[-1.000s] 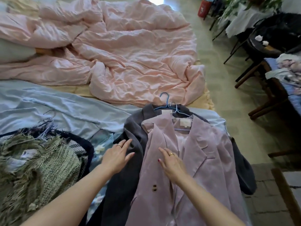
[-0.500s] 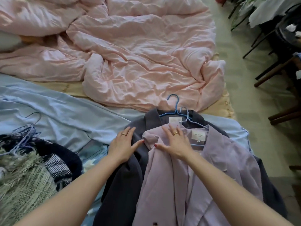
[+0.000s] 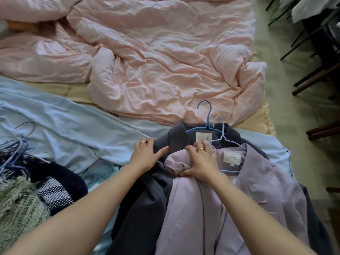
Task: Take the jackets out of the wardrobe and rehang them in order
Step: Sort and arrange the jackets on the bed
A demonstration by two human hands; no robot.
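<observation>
Right hand (image 3: 200,161) bunched on left shoulder of lilac jacket (image 3: 248,203), fingers and thumb curled into gathered cloth; left hand (image 3: 145,153) flat, fingers straight, pressing lapel of grey jacket (image 3: 147,205) beneath; both jackets stacked at near right corner of bed (image 3: 257,124), each on a blue wire hanger (image 3: 207,122), hooks pointing toward pink duvet (image 3: 165,61); cloth likely soft, light, slippery on thin wire; best taken at hanger hook or collar, not loose fabric.
</observation>
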